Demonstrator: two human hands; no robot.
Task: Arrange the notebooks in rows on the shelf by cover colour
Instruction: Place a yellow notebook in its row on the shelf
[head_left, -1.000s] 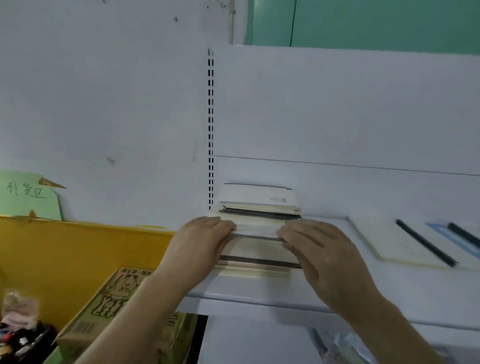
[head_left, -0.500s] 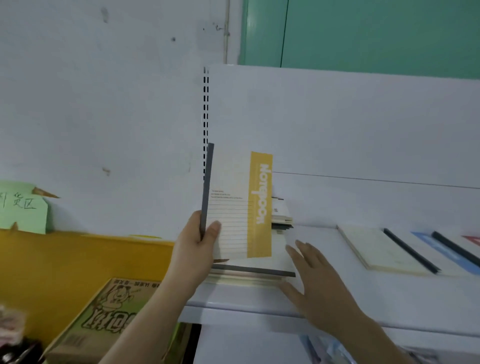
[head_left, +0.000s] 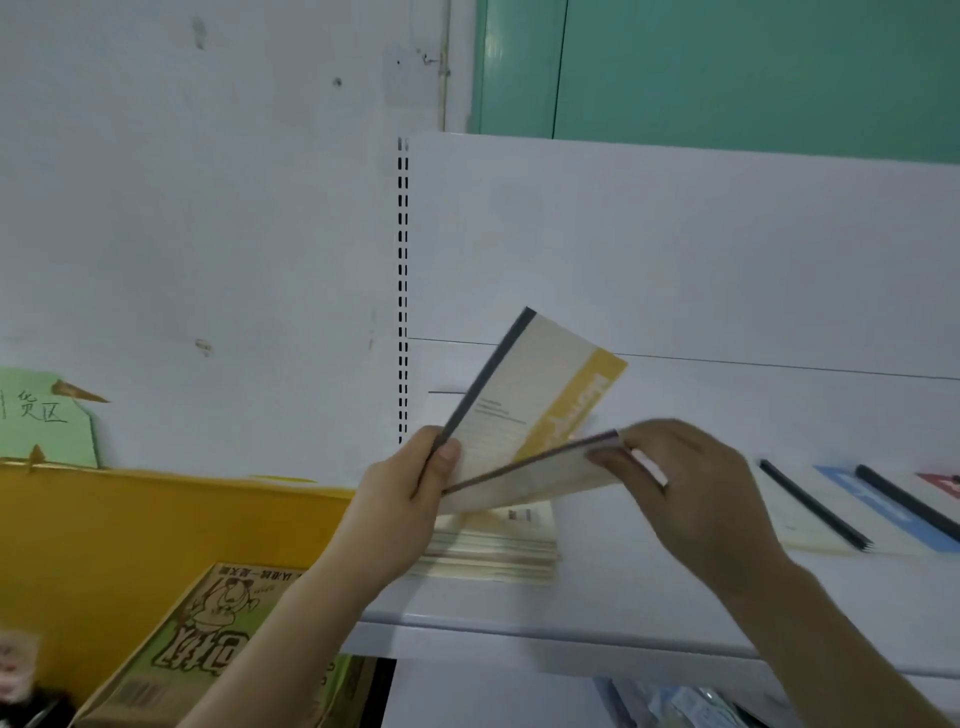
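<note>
Green sign (head_left: 47, 415): far left, pinned against the wall, handwritten characters on it, partly cut by the frame edge.
Yellow bin (head_left: 156, 525): below the sign, wall running across to the shelf's left end.
Cardboard box (head_left: 208, 639): inside the bin area, bottom left, printed with a cartoon figure and bold characters, lying tilted.
Slotted upright (head_left: 402, 291): vertical strip of dark slots at the left edge of the white back panel.
Left hand (head_left: 402, 499): raised just above the shelf's left end, thumb and fingers pinching the lower end of a dark spine.
Yellow-banded notebook (head_left: 530, 395): held by the left hand, off the shelf, tilted with its top leaning right; cream lined cover, yellow band along the right edge, dark spine on the left.
Second notebook (head_left: 540, 475): cream with a dark spine, lifted in front of and below the first, spanning between both hands, its left end at the left hand.
Stack of notebooks (head_left: 493, 551): cream-coloured, flat on the shelf (head_left: 597, 597) directly beneath the two lifted ones.
Right hand (head_left: 691, 493): fingers curled round the right end of the second notebook, thumb underneath not visible.
Cream notebook (head_left: 810, 514): flat on the shelf right of the right hand, dark spine.
Blue notebook (head_left: 883, 504): just beside it, further right, dark spine.
Red notebook (head_left: 943, 483): at the right frame edge, only a corner visible.
</note>
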